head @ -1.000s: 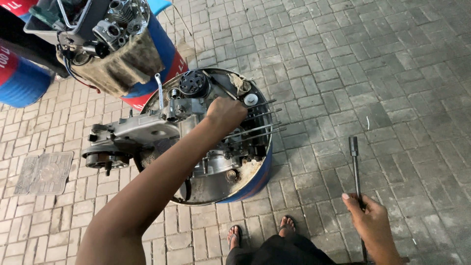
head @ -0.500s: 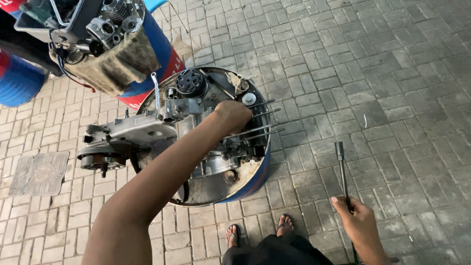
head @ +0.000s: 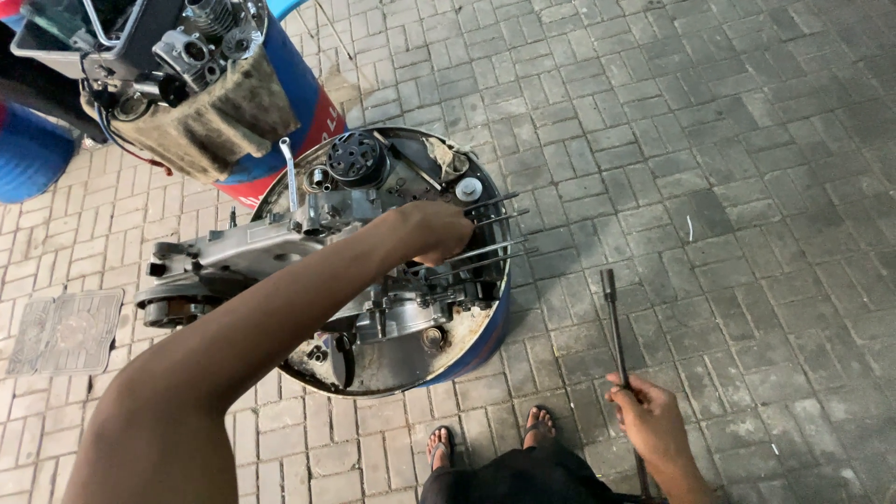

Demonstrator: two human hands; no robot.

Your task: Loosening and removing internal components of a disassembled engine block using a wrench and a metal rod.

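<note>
Head view. The left hand (head: 431, 231) rests, fingers curled, on the engine block (head: 308, 271) lying across the top of a blue drum (head: 467, 345); what the fingers clasp cannot be told. 4 long studs (head: 485, 233) project past the drum's right edge. The right hand (head: 653, 420) is closed around a long dark socket wrench (head: 616, 327), held above the paving.

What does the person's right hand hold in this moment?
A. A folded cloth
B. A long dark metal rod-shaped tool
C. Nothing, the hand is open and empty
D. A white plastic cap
B: the right hand is closed around a long dark rod-shaped tool that points up over the paving, while the left hand rests on the engine that lies on the blue drum.
</note>
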